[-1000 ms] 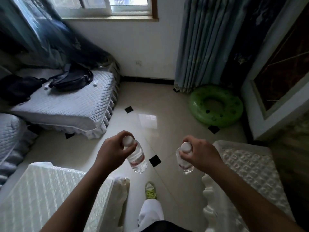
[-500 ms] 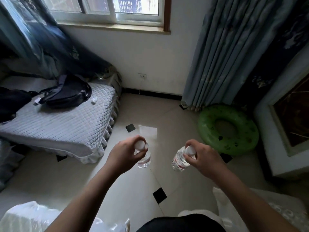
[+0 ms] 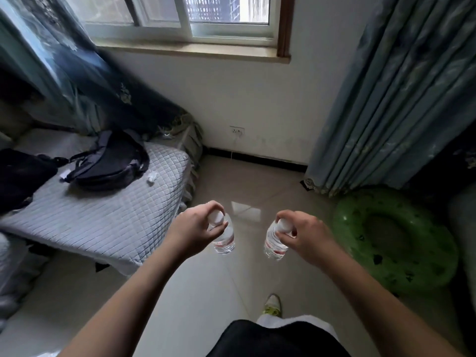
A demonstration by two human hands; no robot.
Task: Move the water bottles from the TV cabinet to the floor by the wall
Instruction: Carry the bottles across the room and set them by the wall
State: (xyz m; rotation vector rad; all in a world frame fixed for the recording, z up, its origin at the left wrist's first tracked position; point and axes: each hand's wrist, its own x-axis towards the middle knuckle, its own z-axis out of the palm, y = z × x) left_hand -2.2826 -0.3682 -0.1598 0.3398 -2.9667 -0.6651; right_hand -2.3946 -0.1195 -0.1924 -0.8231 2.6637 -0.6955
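Note:
Two small clear water bottles with white caps and red-and-white labels hang above the tiled floor. My left hand grips the left bottle by its cap and neck. The right bottle hangs the same way from my right hand, whose fingers curl round its cap. Both bottles dangle upright at about the same height, a short gap between them. The white wall under the window lies ahead, with a dark skirting strip along the floor. The TV cabinet is out of view.
A sofa with a grey quilted cover stands at left, a dark backpack on it. A green inflatable swim ring lies on the floor at right, below blue curtains. A wall socket sits low on the wall. Bare tiled floor stretches ahead.
I have walked forward toward the window wall; the white padded furniture near my legs has dropped out of view. Both hands still hold their bottles by the caps.

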